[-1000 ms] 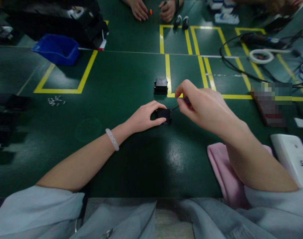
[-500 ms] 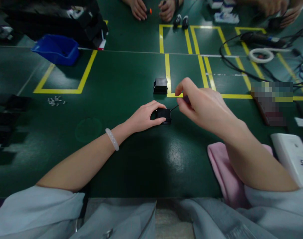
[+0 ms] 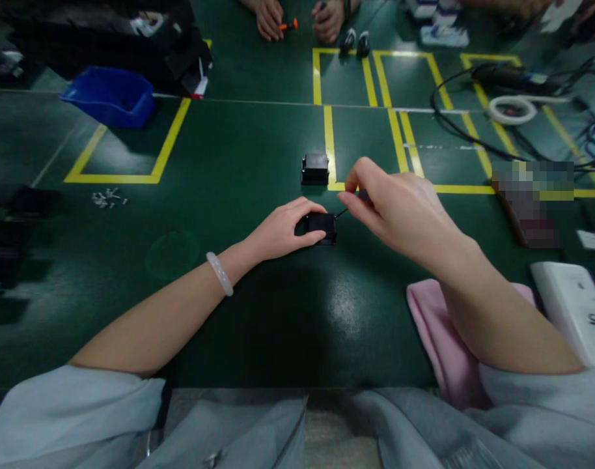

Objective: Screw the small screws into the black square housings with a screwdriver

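Observation:
On the green table, my left hand (image 3: 284, 229) grips a small black box (image 3: 323, 225) between thumb and fingers. My right hand (image 3: 388, 202) is closed around a screwdriver; its thin dark shaft (image 3: 343, 212) slants down to the box's upper right corner. Most of the handle is hidden inside my fingers. A similar black box (image 3: 316, 169) stands just beyond, beside the yellow tape. Several small silver screws (image 3: 109, 197) lie in a loose pile to the left.
A blue bin (image 3: 110, 98) sits at the back left near black equipment. On the right are a pink cloth (image 3: 434, 312), a white device (image 3: 571, 306), a dark red object (image 3: 529, 221) and coiled black cables (image 3: 439, 104). Across the table, another person's hands (image 3: 269, 19) hold an orange tool.
My right thumb and fingers have shifted slightly on the screwdriver. My left hand and the box stay put. Across the table, more of the orange tool shows, and a co-worker's hands at far right have moved.

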`<state>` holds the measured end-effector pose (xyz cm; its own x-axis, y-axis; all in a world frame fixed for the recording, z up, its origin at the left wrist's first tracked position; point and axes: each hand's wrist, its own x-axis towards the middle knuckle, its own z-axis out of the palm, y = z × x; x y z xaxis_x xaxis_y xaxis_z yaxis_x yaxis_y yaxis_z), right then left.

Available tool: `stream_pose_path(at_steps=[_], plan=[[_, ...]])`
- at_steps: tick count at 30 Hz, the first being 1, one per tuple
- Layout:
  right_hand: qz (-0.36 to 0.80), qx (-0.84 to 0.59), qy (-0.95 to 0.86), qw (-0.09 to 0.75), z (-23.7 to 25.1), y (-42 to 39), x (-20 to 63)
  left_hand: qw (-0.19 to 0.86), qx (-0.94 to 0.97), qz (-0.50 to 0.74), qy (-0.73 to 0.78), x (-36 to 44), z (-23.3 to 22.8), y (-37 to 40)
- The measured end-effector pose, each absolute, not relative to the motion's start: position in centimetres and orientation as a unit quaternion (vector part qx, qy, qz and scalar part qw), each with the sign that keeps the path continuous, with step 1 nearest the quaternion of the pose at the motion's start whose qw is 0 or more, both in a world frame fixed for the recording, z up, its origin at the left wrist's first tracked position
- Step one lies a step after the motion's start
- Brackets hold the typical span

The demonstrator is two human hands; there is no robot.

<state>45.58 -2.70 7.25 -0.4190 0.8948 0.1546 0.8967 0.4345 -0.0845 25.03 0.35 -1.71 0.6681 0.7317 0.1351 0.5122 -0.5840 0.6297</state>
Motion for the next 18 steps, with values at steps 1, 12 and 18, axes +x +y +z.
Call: stream_pose_path(at_steps=[1, 12, 18], plan=[[-0.009, -0.534, -0.841, 0.085, 7.23, -2.69, 45.55, 0.283, 0.868, 0.194, 0.358, 25.03, -1.69, 0.35], [0.006, -0.531, -0.842, 0.093, 7.21, -2.68, 45.53, 0.283, 0.869, 0.195, 0.357, 25.03, -1.67, 0.36], [0.031, -0.529, -0.842, 0.096, 7.34, -2.79, 45.57, 0.283, 0.868, 0.196, 0.357, 25.05, -1.7, 0.35]])
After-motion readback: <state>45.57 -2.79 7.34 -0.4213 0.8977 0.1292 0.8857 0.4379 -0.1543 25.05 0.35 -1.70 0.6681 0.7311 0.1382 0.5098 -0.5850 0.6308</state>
